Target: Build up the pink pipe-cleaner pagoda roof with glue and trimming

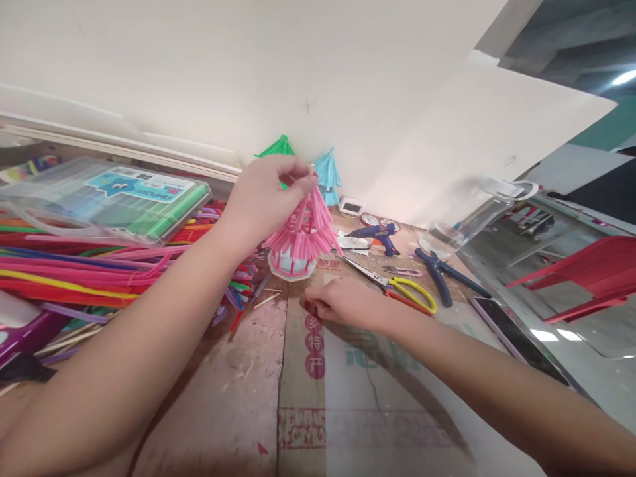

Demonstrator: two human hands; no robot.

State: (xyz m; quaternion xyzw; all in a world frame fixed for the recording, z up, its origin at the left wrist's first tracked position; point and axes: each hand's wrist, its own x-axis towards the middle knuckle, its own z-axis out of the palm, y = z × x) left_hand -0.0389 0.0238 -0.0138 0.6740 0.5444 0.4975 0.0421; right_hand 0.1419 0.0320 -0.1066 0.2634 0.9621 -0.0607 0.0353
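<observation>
My left hand [271, 195] pinches the tip of a small pink pagoda model [305, 235] with tiered, fringed roofs that look made of pipe cleaners. The model is upright, on a pale base at the far part of the cardboard sheet [377, 404]. Below and to its right, my right hand [345, 303] is closed, its fingers curled low over the cardboard. Whatever those fingers hold, if anything, is hidden. Behind my left hand, partly covered, stand a green roofed model [281, 146] and a light blue one [328, 172].
Bundled colourful pipe cleaners [89, 265] fill the left side, with a clear case of markers [114, 199] on top. To the right lie scissors [397, 286], a blue glue gun [377, 233], pliers [440, 275] and a phone [517, 338]. A red chair [591, 271] stands beyond the table edge.
</observation>
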